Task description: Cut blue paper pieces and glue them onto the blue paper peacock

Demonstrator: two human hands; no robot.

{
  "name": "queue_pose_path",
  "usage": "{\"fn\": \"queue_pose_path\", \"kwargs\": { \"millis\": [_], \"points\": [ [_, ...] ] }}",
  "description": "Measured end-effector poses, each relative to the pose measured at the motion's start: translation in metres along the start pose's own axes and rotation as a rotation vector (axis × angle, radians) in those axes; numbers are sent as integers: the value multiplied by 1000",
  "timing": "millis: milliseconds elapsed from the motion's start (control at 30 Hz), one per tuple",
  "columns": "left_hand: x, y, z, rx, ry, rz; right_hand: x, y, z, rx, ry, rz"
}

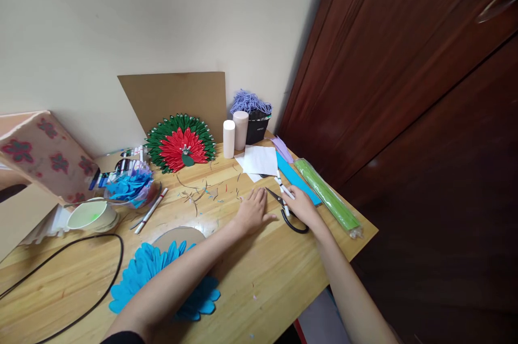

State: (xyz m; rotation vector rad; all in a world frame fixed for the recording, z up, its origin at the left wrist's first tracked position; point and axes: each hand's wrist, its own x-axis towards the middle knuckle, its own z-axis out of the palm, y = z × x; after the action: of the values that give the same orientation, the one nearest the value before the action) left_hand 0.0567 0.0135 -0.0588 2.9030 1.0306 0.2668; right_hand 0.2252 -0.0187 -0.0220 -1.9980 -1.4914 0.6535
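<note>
My left hand (pixel 254 210) lies flat on the wooden table (pixel 267 268), fingers stretched out, holding nothing. Just to its right lie black-handled scissors (pixel 288 213). My right hand (pixel 301 204) rests over the scissors' handles and is closed round a white pen (pixel 284 188) that points up and left. A blue paper flower (pixel 149 271) on a card disc lies under my left forearm. White paper sheets (pixel 259 161) and a blue sheet (pixel 294 177) lie just beyond the hands.
A red and green paper fan (pixel 181 142) leans at the wall by a brown card (pixel 178 96). Two rolls (pixel 234 134), a black pot of purple yarn (pixel 254 112), a green packet (pixel 328 194), a bowl of blue petals (pixel 129 187), markers, tape (pixel 92 215) and a black cable (pixel 81 268) surround them.
</note>
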Motion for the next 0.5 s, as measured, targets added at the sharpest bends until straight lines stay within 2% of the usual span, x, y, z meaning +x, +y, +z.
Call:
{"fn": "queue_pose_path", "kwargs": {
  "millis": [133,267,433,500],
  "points": [
    [-9,-8,-5,66,12,-40,3,-3,5,-26,-37,-49],
    [-23,-27,-17,131,24,-241,13,-16,14,-74,-99,-102],
    [-17,-73,-35,31,84,-519,51,-52,38,-169,-207,-142],
    [-12,-97,-40,16,88,-566,70,-70,51,-231,-212,-128]
  ]
}}
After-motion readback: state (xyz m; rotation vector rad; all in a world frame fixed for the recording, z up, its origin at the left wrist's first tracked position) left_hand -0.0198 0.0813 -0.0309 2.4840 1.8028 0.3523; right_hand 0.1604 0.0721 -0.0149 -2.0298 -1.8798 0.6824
